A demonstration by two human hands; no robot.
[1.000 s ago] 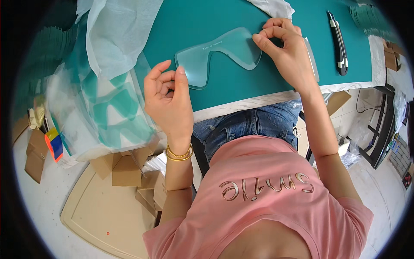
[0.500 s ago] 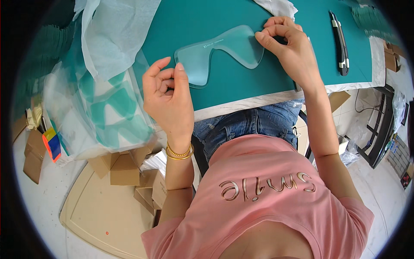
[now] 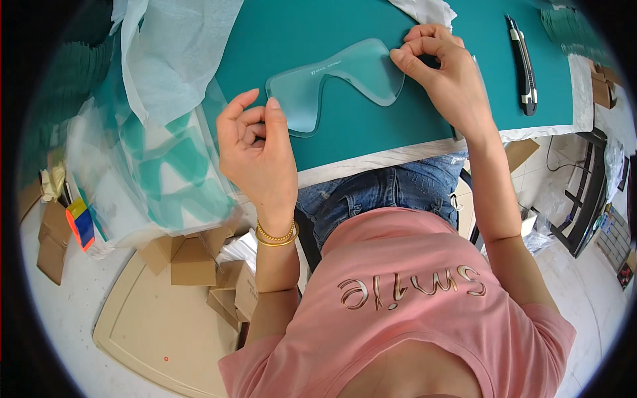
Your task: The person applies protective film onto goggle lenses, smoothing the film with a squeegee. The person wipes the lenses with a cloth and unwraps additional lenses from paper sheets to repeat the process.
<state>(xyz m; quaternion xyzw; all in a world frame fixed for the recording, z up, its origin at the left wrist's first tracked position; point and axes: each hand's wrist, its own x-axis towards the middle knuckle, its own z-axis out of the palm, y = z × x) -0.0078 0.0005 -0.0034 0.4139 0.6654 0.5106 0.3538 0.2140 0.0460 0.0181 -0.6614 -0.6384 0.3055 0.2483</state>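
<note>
Head view: clear tinted goggle-shaped lens (image 3: 338, 83) lies flat on the teal worktop (image 3: 332, 26), right hand (image 3: 441, 69) pinching its right edge, left hand (image 3: 255, 149) half-curled with thumb touching its left lobe, small print on lens illegible, right fingertips partly hidden.

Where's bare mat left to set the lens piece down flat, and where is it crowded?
Bare green mat lies beyond the clear goggle lens, and between the right hand and the utility knife. The left edge is crowded: white plastic sheeting and bagged lenses beside the left hand.
</note>
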